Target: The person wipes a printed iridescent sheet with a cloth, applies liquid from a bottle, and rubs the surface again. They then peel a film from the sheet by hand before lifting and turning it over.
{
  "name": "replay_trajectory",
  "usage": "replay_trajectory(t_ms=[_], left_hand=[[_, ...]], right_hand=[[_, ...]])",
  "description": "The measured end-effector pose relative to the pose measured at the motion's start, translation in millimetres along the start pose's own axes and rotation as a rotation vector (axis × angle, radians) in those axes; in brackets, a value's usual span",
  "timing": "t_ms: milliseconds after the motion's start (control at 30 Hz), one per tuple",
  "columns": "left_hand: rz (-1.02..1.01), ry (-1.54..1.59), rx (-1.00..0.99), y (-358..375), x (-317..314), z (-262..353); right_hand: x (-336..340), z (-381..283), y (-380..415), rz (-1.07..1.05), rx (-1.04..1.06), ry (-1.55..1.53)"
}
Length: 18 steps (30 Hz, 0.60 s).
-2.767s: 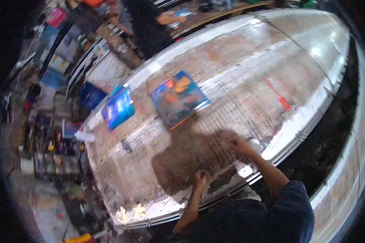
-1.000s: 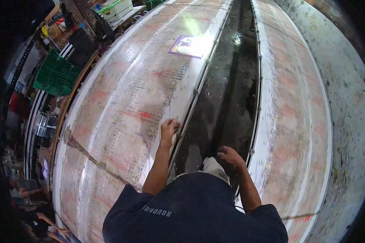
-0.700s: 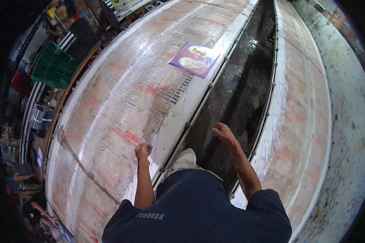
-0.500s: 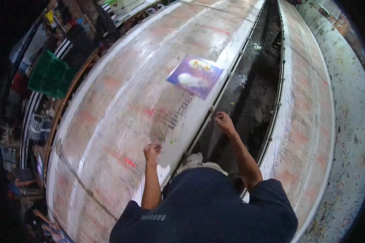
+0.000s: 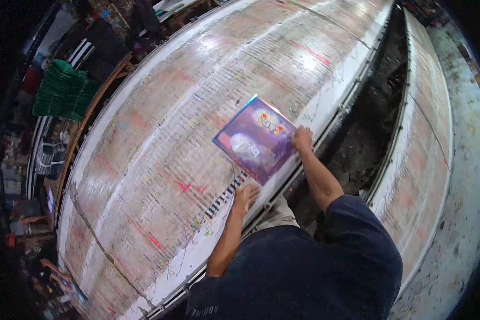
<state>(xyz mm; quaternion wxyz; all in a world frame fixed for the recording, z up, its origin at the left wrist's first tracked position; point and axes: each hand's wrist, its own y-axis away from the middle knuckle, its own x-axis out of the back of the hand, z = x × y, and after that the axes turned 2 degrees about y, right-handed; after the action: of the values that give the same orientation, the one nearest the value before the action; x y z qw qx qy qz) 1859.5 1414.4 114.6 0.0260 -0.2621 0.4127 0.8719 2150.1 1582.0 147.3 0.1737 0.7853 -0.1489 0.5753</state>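
Closer now than before, the purple sheet (image 5: 255, 141) lies on the surface (image 5: 160, 128) at nine o'clock from my right hand (image 5: 302, 139), the nearer one, at its edge, grip unclear; my left hand (image 5: 242, 199), loosely open, has it toward one o'clock.

The sheet (image 5: 261, 152) is thin, glossy and purple, roughly square, with a light rim at its 11 o'clock edge. A pale oval with small yellow and red figures shows toward 1 o'clock; a pinkish-white blotch with white lettering shows toward 8. It lies printed side up, corners toward 12, 3, 6 and 9, on the tabletop (image 5: 160, 133), near its long edge at 4 o'clock.
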Motion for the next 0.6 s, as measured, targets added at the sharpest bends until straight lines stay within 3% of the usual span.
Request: replay_trajectory(t_ms=[167, 267, 367, 433, 500, 567, 600], left_hand=[[0.204, -0.176, 0.038, -2.9, -52.5, 22.4], [0.25, -0.178, 0.072, -5.1, -60.6, 26.7], [0.277, -0.227, 0.144, -7.5, -67.9, 36.2], [0.317, -0.234, 0.115, -7.8, -70.9, 34.4], [0.338, -0.243, 0.113, -9.8, -67.8, 30.2], [0.356, -0.236, 0.079, -7.4, -72.0, 29.8], [0.382, -0.268, 0.079, -7.4, -73.5, 29.8]], right_hand=[[15.8, 1.5, -13.3, -0.131, 0.018, 0.087], [17.4, 9.9, -26.1, -0.254, 0.153, 0.152], [8.0, 13.5, -30.0, -0.123, 0.174, 0.064], [12.3, 5.9, -36.2, -0.319, -0.072, -0.446], [4.5, 8.0, -45.6, -0.305, -0.081, -0.446], [23.7, -0.4, -56.9, -0.503, 0.21, -0.231], [18.2, -11.0, -52.6, -0.433, 0.283, -0.216]])
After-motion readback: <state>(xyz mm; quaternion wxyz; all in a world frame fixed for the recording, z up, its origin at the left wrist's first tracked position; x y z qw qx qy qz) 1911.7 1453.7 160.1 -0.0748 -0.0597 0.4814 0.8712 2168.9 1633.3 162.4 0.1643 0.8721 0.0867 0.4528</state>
